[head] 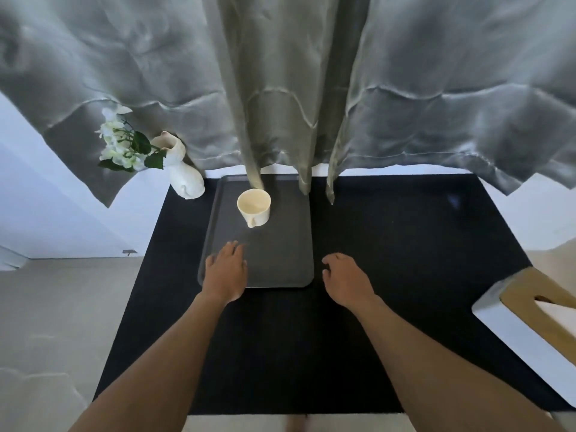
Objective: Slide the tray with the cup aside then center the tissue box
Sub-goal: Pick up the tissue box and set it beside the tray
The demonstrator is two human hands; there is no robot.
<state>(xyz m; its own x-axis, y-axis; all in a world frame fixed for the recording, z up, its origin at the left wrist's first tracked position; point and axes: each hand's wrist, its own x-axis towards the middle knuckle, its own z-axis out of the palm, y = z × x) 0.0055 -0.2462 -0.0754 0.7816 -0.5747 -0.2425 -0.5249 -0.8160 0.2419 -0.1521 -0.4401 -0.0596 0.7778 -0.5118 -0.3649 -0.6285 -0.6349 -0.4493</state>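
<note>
Head view: grey curtains (436,88) hang behind a black-topped bench (389,244), with a grey tray (280,260) left of centre and a tissue box (536,310) at the right edge, partly cut off. Left hand (225,272) lies flat and open on the tray's near-left corner; right hand (344,282) sits loosely curled, empty, just right of the tray. Cream cup (254,205) stands upright at the tray's far end, near a white vase (184,173) of flowers.

Home living space, likely by a window: long grey-green fabric curtains (280,88) hang to the table edge, white ceramic vase (184,173) with white artificial flowers (120,145), black felt-like table mat (389,244), pale beige floor (62,307), white wall (46,198).
</note>
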